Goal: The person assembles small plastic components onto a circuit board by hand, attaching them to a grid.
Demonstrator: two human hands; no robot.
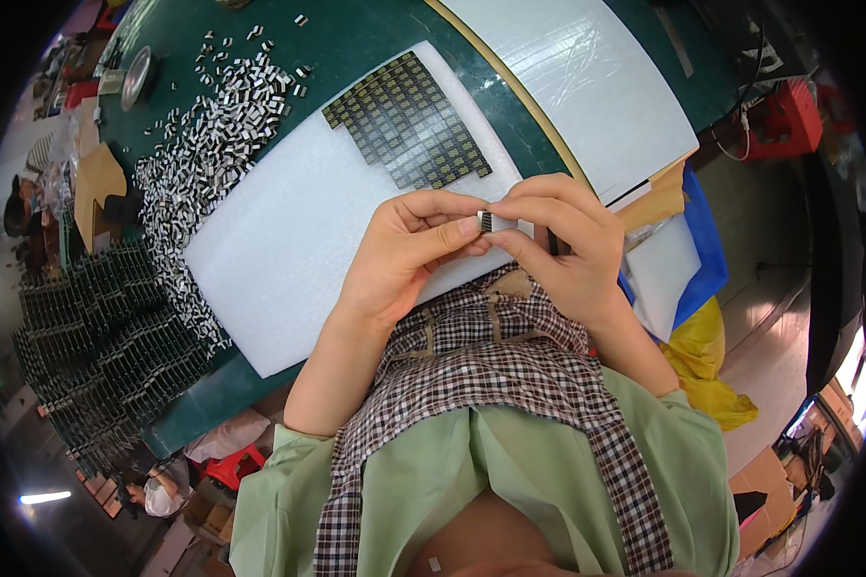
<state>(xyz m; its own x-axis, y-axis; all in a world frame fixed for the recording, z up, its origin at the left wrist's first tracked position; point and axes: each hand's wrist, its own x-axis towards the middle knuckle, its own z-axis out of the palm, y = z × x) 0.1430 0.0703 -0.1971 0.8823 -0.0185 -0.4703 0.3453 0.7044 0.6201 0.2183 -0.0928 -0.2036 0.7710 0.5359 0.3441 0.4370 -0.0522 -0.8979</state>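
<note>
My left hand (394, 252) and my right hand (570, 252) meet over the near edge of a white foam sheet (274, 226). Between them is a small block-like part (485, 222), with a dark ribbed face and a pale edge. The left thumb and fingers pinch it from one side; the right fingertips close on its other side. Farther up the sheet, small dark pieces with yellowish marks lie packed edge to edge in a block (409, 120). This block has a stepped near edge.
Left of the foam, a heap of small black-and-silver parts (212, 144) spreads over the green table (356, 29). Dark comb-like strips (91, 337) are stacked beyond it. A white board (577, 77) lies at the right, near a red stool (784, 120) and a yellow bag (702, 361).
</note>
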